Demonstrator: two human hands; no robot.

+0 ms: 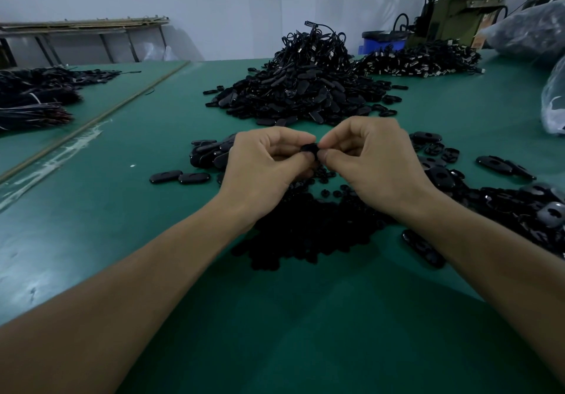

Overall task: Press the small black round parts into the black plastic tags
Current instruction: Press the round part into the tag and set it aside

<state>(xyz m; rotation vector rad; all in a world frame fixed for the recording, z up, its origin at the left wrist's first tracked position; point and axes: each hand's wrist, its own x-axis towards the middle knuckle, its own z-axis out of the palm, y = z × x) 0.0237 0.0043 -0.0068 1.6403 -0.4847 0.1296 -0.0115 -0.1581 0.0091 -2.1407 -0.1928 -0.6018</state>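
Observation:
My left hand (264, 164) and my right hand (371, 157) meet above the green table (122, 210), fingers curled. Between their fingertips they pinch one black plastic tag (308, 148); most of it is hidden by the fingers. Whether a small round part sits in it I cannot tell. Below the hands lies a dark heap of small black round parts (308, 228). Loose oval black tags (179, 177) lie to the left, and more tags (519, 207) spread along the right.
A tall pile of black tags with cords (302, 88) rises behind the hands. Another pile (419, 60) lies at the back right, beside plastic bags (555, 100). Bundled black cords (33, 97) sit far left. A machine (458, 11) stands at the back.

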